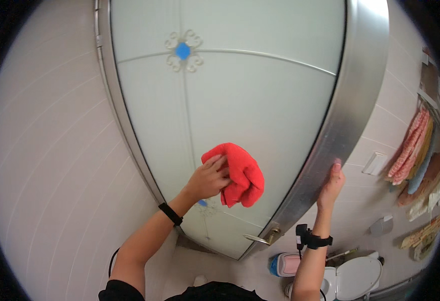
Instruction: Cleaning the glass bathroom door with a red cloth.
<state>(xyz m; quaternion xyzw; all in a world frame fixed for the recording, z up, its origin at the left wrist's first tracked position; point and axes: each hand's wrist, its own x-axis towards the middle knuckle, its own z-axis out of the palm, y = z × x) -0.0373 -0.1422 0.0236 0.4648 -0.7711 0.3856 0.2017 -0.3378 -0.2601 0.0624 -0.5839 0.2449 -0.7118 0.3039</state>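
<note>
A frosted glass door (260,105) with a wide metal frame (353,95) stands in front of me. My left hand (209,179) has its fingers curled into a bunched red cloth (244,173), which lies against the lower half of the glass. At the door's right edge, my right hand (332,189) grips the metal frame, thumb on the near face; its other fingers are mostly hidden behind the edge. Below and between the hands, a metal lever handle (258,239) sticks out from the frame.
Hinges run down the door's left side beside a tiled wall (54,140). To the right are several hanging towels (411,145), a light switch (375,163), a toilet (359,277) with its lid raised, and a blue and pink bin (286,264) on the floor.
</note>
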